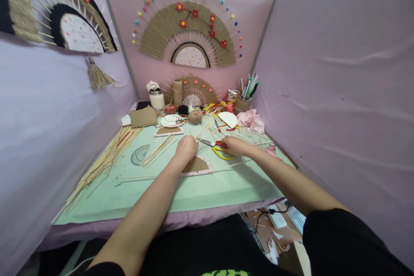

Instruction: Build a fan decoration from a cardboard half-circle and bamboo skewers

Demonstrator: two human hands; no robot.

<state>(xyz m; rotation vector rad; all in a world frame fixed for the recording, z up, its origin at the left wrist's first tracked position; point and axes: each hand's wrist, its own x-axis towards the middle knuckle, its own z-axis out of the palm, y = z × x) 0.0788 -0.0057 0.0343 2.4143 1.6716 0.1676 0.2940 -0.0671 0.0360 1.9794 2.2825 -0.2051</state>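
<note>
My left hand (186, 148) is closed around thin wooden sticks (203, 128) near the middle of the table. To its right, my right hand (233, 145) touches scissors with red and yellow handles (223, 154); the blades point left toward the sticks. Just below my left hand lies a half-round cardboard piece (198, 165) with a pink patterned edge. A small bundle of sticks (158, 151) rests left of my left hand, beside a clear protractor (140, 155).
Many long sticks (100, 164) lie along the table's left side. At the back stand a white bottle (157, 100), a twine spool (177, 92) and a tool holder (242, 105). A twine ball (195, 116) and white half-disc (228, 119) lie before them. Decorated fans (152, 30) hang on the partitions.
</note>
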